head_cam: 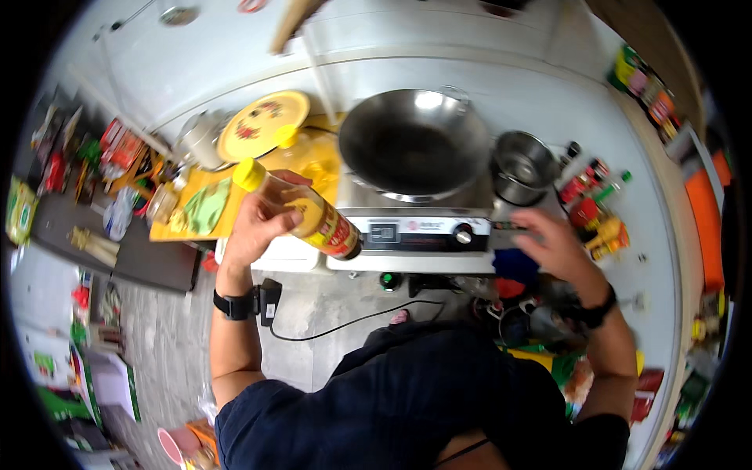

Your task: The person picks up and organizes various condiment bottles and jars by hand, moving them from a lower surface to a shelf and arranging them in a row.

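My left hand [261, 223] grips a clear plastic bottle [329, 229] with a yellow cap, a red and yellow label and some dark liquid at its base end. The bottle is tilted, cap up to the left. My right hand [543, 241], slightly blurred, has its fingers apart and holds nothing, near the right end of the cooker's front panel. A large metal wok [414, 144] sits on the steel cooker [423, 234], which has a knob [463, 234]. Right of the wok stands a steel pot [524, 164].
A second yellow-capped bottle [305, 154] and a yellow floral tray [267, 123] stand at the back left. A green cloth [208, 207] lies on the yellow board [170, 232]. Several seasoning bottles [581, 182] stand on the right. A black cable [352, 322] runs below.
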`<state>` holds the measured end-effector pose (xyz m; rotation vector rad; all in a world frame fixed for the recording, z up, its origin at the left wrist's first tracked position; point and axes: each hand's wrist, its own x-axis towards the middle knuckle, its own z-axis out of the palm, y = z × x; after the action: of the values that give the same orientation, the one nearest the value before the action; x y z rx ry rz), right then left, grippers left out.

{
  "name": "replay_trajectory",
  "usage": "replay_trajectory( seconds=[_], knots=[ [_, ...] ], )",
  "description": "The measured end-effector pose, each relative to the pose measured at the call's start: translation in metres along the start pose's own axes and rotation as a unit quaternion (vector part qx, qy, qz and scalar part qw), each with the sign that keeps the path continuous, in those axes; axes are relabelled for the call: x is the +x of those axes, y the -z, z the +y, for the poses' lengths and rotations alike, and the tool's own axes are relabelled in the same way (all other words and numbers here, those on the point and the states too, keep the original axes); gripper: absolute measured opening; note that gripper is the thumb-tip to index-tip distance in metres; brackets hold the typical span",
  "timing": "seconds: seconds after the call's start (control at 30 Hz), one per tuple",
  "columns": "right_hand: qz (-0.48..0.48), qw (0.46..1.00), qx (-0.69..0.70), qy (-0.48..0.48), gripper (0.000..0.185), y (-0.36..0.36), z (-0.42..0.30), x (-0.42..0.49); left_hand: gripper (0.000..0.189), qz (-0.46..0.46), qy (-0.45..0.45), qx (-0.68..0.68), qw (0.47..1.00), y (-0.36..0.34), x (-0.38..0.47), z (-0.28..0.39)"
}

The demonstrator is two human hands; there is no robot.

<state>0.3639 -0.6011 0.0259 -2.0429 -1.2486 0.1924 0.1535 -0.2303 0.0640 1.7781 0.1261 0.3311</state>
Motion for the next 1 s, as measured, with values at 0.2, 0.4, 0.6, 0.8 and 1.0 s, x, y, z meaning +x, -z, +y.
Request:
replay_trajectory(
  seconds=[0.2, 0.4, 0.6, 0.8, 1.0],
  knots=[
    [-0.089, 0.992, 0.073, 0.047, 0.083, -0.035, -0.026, -0.015, 0.052, -0.217, -0.029, -0.083, 0.972, -0.124, 0.045, 0.023],
    [-0.032, 0.936, 0.343, -0.073, 0.084, -0.011, -0.003, -0.086, 0.052, -0.392, -0.061, -0.196, 0.897, -0.241, 0.088, 0.054],
    [0.158, 0.915, 0.357, -0.104, 0.074, 0.016, -0.005, -0.149, 0.060, -0.395, -0.078, -0.217, 0.889, -0.331, 0.091, 0.071],
    [0.350, 0.905, 0.205, -0.131, 0.073, 0.045, 0.009, -0.189, 0.060, -0.428, -0.081, -0.123, 0.892, -0.399, 0.079, 0.076],
    [0.441, 0.876, 0.109, -0.159, 0.075, 0.073, 0.030, -0.203, 0.068, -0.436, -0.102, -0.153, 0.881, -0.470, 0.080, 0.085]
  ],
)
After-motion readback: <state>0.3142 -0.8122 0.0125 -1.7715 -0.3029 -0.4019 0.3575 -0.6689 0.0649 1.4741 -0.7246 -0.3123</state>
